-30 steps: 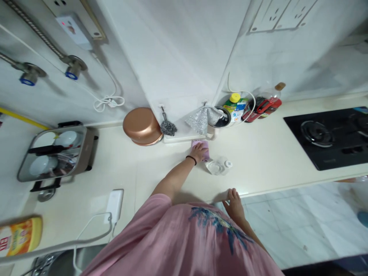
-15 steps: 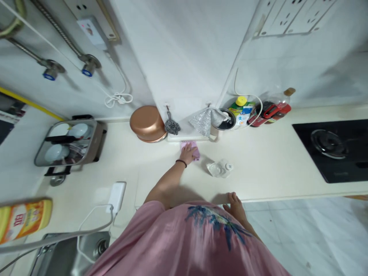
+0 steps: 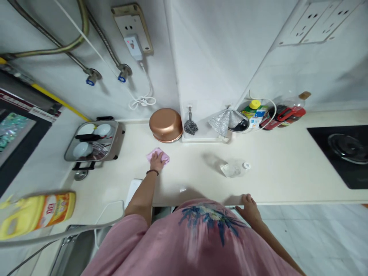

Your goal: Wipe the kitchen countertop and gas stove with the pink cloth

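My left hand (image 3: 156, 161) reaches out over the cream counter (image 3: 276, 174) and presses down on a pink cloth (image 3: 164, 156), fingers closed onto it. It is just in front of an upturned copper pot (image 3: 166, 125), with a bracelet at the wrist. At the counter's front edge my right hand (image 3: 249, 207) rests with its fingers spread, holding nothing. A small clear plastic bottle (image 3: 234, 169) lies on its side between the two hands.
A dish rack with bowls (image 3: 93, 140) stands at the left. A steel scrubber (image 3: 189, 126) and silver cloth (image 3: 221, 122) hang by the wall corner, beside bottles (image 3: 254, 113). The black stove (image 3: 345, 151) is at the right, a white charger (image 3: 132, 189) and yellow bottle (image 3: 37, 212) near the sink.
My left hand has slid the pink cloth leftwards along the counter, from the wall corner to in front of the copper pot. My right hand stays on the counter edge.
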`<state>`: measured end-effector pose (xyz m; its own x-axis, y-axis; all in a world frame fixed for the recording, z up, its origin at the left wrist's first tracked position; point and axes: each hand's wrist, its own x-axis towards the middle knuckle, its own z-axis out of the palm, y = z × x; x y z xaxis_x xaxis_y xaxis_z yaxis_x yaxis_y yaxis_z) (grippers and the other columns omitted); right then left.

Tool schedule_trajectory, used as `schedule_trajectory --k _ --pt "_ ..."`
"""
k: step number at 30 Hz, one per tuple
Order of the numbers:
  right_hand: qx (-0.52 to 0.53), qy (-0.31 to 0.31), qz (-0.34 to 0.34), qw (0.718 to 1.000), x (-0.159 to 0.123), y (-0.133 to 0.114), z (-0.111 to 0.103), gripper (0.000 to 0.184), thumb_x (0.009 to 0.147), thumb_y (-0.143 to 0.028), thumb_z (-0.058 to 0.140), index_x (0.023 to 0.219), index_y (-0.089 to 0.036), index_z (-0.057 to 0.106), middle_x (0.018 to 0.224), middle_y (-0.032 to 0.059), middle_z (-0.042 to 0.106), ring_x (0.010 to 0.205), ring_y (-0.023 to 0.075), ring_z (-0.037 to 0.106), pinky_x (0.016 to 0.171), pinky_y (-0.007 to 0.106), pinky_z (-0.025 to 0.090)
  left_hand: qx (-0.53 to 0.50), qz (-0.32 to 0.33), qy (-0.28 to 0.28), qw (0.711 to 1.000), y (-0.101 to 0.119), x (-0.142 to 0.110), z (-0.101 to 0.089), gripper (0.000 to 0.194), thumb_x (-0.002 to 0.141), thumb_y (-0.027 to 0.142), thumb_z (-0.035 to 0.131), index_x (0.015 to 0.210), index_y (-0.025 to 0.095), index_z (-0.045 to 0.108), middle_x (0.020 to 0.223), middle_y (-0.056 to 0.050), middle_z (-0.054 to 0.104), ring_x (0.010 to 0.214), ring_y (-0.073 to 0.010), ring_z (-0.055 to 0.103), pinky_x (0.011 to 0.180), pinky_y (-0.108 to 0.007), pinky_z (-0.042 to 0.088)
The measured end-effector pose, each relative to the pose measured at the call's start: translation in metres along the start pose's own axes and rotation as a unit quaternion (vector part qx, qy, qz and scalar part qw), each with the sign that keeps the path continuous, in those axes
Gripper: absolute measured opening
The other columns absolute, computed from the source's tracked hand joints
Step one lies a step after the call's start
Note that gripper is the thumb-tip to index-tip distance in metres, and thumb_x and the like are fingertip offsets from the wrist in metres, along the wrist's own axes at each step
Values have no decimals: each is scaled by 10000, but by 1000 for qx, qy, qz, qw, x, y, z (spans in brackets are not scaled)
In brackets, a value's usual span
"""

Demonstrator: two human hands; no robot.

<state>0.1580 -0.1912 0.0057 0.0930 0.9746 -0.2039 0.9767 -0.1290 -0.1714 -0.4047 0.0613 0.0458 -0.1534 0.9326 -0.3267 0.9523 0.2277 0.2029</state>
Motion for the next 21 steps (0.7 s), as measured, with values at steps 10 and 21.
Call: schedule_trajectory --k 10,21 --pt "-19 -28 36 999 2 9 15 656 825 -395 660 1377 -53 568 1479 302 580 1377 403 578 1172 509 481 -5 -23 13 1000 -22 6 2 685 1034 461 581 1681 272 459 1830 -159 216 1657 -424 254 1307 -600 279" --pt "-5 -47 27 999 2 14 15 664 836 -383 686 1415 -76 578 1512 283 575 1399 408 592 1195 510 478 -13 28 -29 999 47 -25 33 690 1049 396 575 1708 257 424 1844 -162 140 1694 -420 134 1326 -606 243"
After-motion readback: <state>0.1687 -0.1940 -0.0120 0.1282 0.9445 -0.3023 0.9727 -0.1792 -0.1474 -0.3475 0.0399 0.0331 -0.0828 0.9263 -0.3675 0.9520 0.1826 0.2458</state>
